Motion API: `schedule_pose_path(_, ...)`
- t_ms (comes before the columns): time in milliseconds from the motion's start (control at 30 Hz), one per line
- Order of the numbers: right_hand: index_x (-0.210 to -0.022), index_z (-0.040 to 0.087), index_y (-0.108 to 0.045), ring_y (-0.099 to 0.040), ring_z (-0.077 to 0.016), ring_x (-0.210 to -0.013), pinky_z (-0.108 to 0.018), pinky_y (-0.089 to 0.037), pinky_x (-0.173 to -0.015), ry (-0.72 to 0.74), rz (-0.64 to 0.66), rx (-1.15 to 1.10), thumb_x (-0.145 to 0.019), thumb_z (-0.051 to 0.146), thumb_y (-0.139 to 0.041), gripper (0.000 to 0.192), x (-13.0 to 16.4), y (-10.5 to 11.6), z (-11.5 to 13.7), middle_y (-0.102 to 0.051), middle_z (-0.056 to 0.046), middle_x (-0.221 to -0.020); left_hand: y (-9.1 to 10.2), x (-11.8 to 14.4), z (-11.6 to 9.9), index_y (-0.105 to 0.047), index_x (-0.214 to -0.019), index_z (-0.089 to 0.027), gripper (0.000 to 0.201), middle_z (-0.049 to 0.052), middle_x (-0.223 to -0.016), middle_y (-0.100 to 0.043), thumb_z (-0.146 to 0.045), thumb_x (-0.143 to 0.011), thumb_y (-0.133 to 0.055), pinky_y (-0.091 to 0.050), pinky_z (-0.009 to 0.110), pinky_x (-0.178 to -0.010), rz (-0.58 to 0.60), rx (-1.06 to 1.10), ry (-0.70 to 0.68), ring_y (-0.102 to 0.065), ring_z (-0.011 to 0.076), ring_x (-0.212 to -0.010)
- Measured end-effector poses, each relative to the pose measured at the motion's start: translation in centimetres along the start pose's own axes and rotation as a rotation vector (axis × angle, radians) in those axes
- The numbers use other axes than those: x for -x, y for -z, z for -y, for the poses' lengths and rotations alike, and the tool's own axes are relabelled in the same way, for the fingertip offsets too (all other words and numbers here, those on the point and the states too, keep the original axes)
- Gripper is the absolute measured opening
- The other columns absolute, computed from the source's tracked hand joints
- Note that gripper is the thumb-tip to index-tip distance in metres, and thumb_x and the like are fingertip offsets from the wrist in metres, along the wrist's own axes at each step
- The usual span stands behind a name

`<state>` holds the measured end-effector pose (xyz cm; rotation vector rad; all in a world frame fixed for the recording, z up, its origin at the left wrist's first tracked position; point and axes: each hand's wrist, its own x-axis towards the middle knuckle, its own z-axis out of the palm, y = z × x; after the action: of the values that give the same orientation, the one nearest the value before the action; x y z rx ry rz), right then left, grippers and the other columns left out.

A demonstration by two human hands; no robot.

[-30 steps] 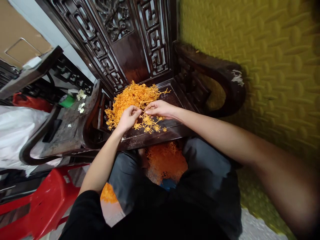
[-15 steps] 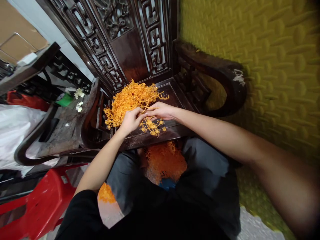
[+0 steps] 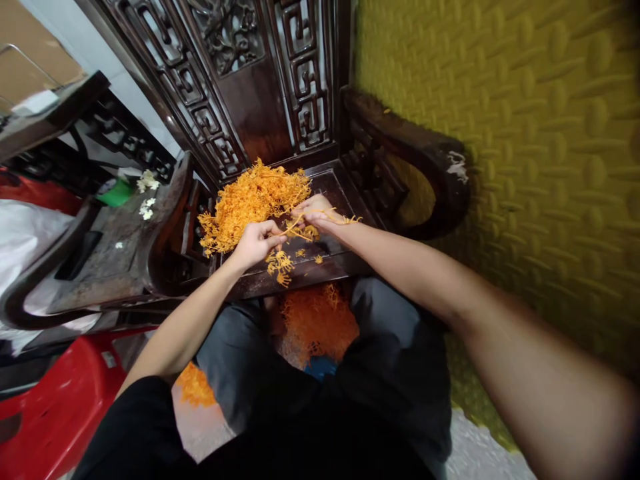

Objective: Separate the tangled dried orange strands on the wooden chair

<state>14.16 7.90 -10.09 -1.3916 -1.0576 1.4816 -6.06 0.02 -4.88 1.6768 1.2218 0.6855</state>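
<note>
Between finger and thumb of my left hand (image 3: 255, 244) is an orange branching plastic sprig (image 3: 280, 267), its clustered tips hanging below the fingers. My right hand (image 3: 313, 211) is closed on thin orange stems (image 3: 340, 217) that reach back over its wrist; its fingertips are partly hidden. A thin stem runs between the two hands. Just behind them, a large heap of orange sprigs (image 3: 250, 200) covers the left part of the dark wooden chair seat (image 3: 327, 183). Several small loose orange pieces (image 3: 319, 259) lie on the seat near its front edge.
The carved chair back (image 3: 265, 107) rises behind the heap, with a curved armrest (image 3: 405, 130) at right. More orange sprigs (image 3: 320, 323) fill the space between my knees. At left stand a wooden side seat (image 3: 117, 250) with white flowers (image 3: 147, 208) and a red plastic chair (image 3: 70, 400).
My hands have drawn apart, the left moving down and left. Stems now lie back over the right wrist, and small pieces show loose on the seat. The whole view has shifted slightly.
</note>
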Motion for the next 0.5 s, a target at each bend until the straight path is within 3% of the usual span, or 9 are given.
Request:
schedule_pose_path(100,-0.079,0.01,-0.071,-0.05,-0.0059,-0.042,-0.018,-0.054,-0.05,-0.036,-0.09,0.009,-0.088,0.007,-0.069,0.01,-0.5,2.8,-0.6,-0.055,0.003,-0.047,1.0,0.5,-0.2,-0.064,-0.068,-0.015,0.03,0.001,-0.057,-0.066,-0.038,-0.07,-0.084,-0.037,0.022,-0.048,-0.069,0.152,-0.027,-0.053,0.0097,-0.048)
schedule_pose_path(200,-0.081,0.01,-0.071,-0.058,-0.0088,-0.049,-0.025,-0.061,-0.059,-0.114,-0.007,0.029,-0.089,0.005,-0.067,0.01,-0.3,5.0,-1.8,-0.061,0.001,-0.053,1.8,0.3,0.2,-0.063,-0.067,-0.015,0.031,0.002,-0.059,-0.066,-0.035,-0.067,-0.086,-0.034,0.02,-0.045,-0.124,0.274,0.028,-0.051,0.008,-0.047)
schedule_pose_path(300,-0.085,0.01,-0.073,-0.07,-0.0152,-0.066,-0.033,-0.065,-0.071,-0.164,0.132,0.07,-0.086,0.006,-0.071,0.005,-0.3,5.5,-3.0,-0.073,-0.007,-0.073,1.9,-0.4,1.2,-0.062,-0.067,-0.014,0.03,0.0,-0.058,-0.063,-0.031,-0.064,-0.086,-0.028,0.02,-0.04,-0.145,0.408,0.152,-0.046,0.0057,-0.042)
schedule_pose_path(400,-0.093,0.01,-0.075,-0.075,-0.0213,-0.086,-0.037,-0.063,-0.084,-0.132,0.147,0.205,-0.082,0.009,-0.078,0.011,-0.8,5.5,-3.3,-0.078,-0.014,-0.096,1.8,-1.3,2.2,-0.064,-0.07,-0.013,0.024,0.0,-0.056,-0.06,-0.027,-0.063,-0.083,-0.026,0.019,-0.039,-0.166,0.502,0.256,-0.047,0.0062,-0.042)
schedule_pose_path(500,-0.104,0.014,-0.077,-0.07,-0.025,-0.11,-0.037,-0.056,-0.099,0.035,0.123,0.31,-0.075,0.016,-0.085,0.03,-0.8,5.2,-2.6,-0.075,-0.014,-0.119,1.7,-2.0,2.6,-0.065,-0.074,-0.013,0.02,-0.001,-0.057,-0.059,-0.022,-0.062,-0.079,-0.03,0.018,-0.04,-0.164,0.568,0.301,-0.049,0.0065,-0.045)
